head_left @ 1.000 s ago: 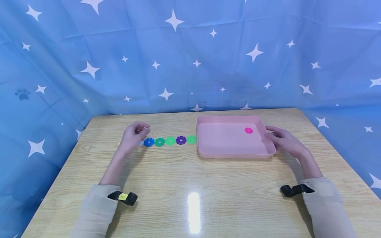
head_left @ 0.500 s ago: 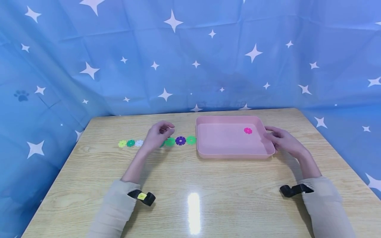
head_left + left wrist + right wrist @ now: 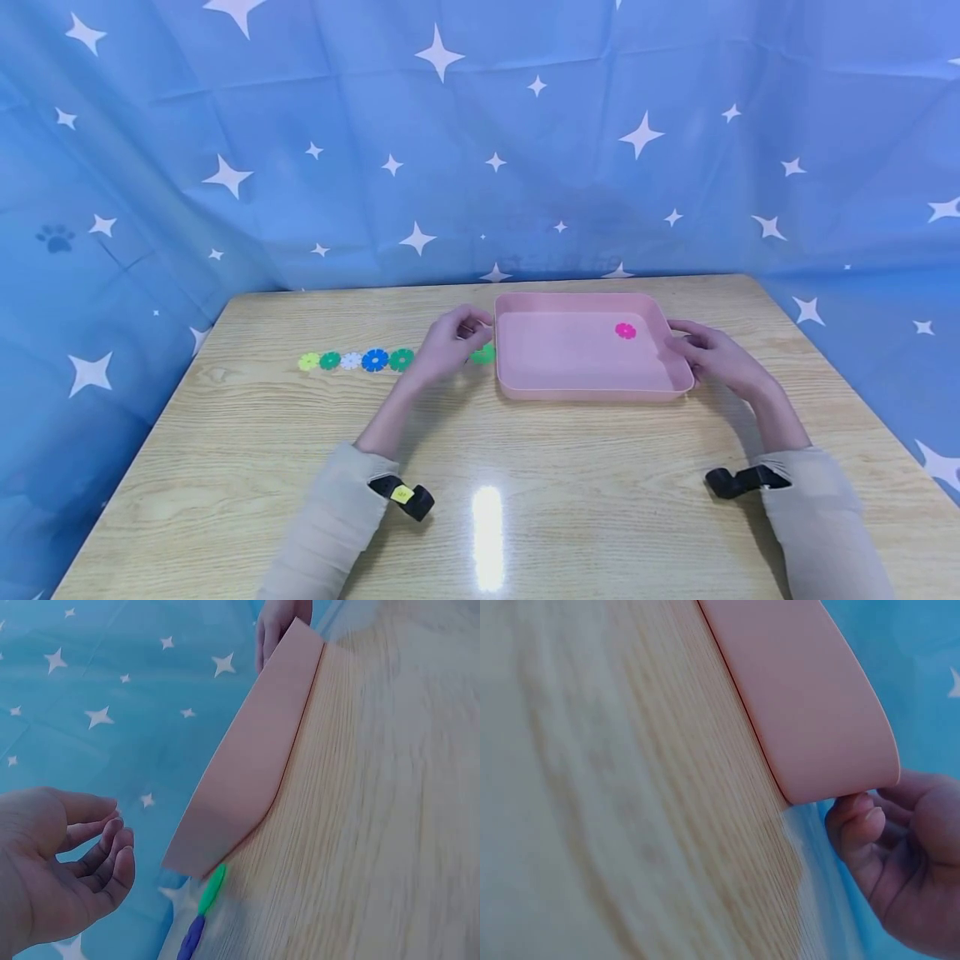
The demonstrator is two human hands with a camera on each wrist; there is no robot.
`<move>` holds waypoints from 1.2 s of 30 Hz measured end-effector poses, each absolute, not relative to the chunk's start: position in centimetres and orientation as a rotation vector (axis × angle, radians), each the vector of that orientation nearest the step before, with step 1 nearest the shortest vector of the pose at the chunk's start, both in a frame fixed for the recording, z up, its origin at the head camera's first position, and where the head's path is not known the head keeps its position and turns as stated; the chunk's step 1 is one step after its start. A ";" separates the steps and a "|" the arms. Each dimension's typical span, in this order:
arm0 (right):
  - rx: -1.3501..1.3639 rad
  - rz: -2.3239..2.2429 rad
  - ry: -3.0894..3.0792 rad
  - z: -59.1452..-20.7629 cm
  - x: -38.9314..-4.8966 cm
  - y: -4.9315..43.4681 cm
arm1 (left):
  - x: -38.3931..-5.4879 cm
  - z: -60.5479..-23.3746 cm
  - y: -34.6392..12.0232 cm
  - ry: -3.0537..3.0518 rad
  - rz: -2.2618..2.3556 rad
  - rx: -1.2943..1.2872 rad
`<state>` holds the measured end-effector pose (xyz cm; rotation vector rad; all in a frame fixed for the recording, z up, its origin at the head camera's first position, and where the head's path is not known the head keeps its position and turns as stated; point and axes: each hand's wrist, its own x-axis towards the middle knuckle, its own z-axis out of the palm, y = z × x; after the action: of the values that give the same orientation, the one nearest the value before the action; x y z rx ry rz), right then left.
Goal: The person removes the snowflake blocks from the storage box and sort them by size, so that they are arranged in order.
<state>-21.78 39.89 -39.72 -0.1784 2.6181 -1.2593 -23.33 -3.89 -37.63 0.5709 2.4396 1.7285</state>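
Observation:
My left hand point(image 3: 448, 343) hovers just left of the pink tray point(image 3: 592, 393), over the row of flower-shaped plastic discs. Its fingers are loosely curled, and the left wrist view shows nothing between thumb and fingers. A bright green disc point(image 3: 483, 354) lies between this hand and the tray's left wall. In the left wrist view a purple disc point(image 3: 192, 937) sits beside the green one; the hand hides it in the head view. My right hand point(image 3: 712, 360) holds the tray by its right side, fingertips against the wall. Inside the tray lies a pink flower disc point(image 3: 626, 331).
The row continues left on the wooden table point(image 3: 420, 542) with a teal-green disc point(image 3: 401, 360), a blue disc point(image 3: 375, 360), a white disc point(image 3: 350, 360), a green disc point(image 3: 330, 360) and a yellow-green disc point(image 3: 309, 361). A blue starry curtain point(image 3: 480, 167) hangs behind.
My left hand has swept rightward above the disc row, from its left part to beside the tray, uncovering the left discs. My right hand and the tray have stayed in place.

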 end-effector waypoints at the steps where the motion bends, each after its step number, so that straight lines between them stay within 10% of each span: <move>1: -0.179 -1.265 2.614 -39.7 -21.8 39.9 | -23.3 -37.6 -3.5 2.434 1.731 0.581; 36: -0.161 -1.312 2.579 -39.8 -21.9 39.9 | -23.0 -40.1 10.3 2.254 1.730 0.666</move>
<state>-21.90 39.92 -39.80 -0.1613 2.5794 -1.3118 -23.01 10.28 -40.09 0.6660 2.2543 1.7297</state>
